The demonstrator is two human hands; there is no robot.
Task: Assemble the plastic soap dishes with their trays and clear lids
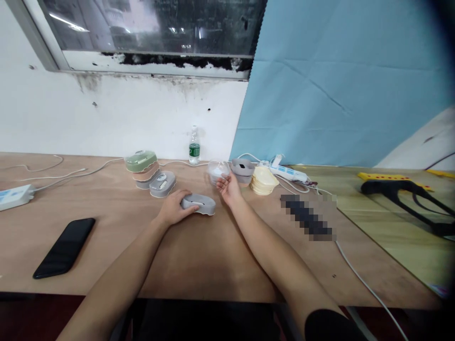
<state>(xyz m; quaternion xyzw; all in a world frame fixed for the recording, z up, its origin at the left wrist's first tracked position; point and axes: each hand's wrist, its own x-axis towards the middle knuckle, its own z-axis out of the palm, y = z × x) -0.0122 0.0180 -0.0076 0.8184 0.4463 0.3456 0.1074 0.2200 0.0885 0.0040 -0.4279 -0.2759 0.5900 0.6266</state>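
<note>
My left hand (174, 208) rests on the near end of a grey oval plastic case (199, 204) with a wavy lower rim, and its fingers wrap over the case. My right hand (229, 188) is a short way to the right, its fingers spread against a clear plastic cup (217, 170). The cup looks tilted, and I cannot tell whether the hand grips it. A grey bowl-shaped container (242, 170) stands just behind that hand.
On the wooden table (213, 265) are a stack of green and tan dishes (141, 166), a grey lidded case (162, 183), stacked cream pieces (263, 181), a water bottle (194, 147), a black phone (64, 248), several power strips and cables.
</note>
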